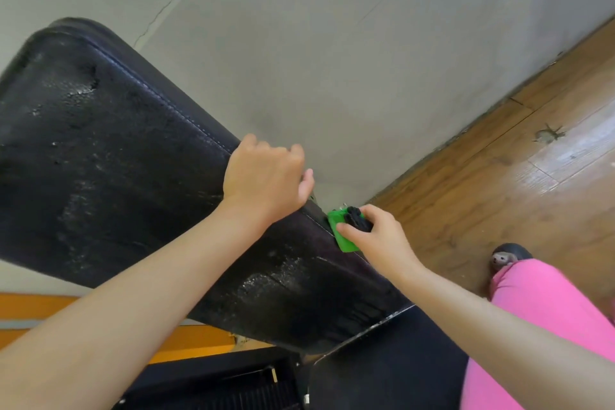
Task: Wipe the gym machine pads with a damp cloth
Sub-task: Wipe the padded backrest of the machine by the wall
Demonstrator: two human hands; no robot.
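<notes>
Hands both in a grip: left hand [266, 176] over the pad [116, 160] edge, right hand [376, 236] around a green-and-black object [335, 217].

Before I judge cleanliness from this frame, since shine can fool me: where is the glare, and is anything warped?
Head view: pale glare on the wooden floor at right; small bright glints on the black pad, likely wet sheen; the scene sits tilted and the pad's edges bow, wide-lens distortion.

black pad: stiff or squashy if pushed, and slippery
Probably firm with slight give: the black pad looks flat, dented near its top. Likely slick: wet sheen shows on it. The left hand grips its edge, so it should hold steady.
</notes>
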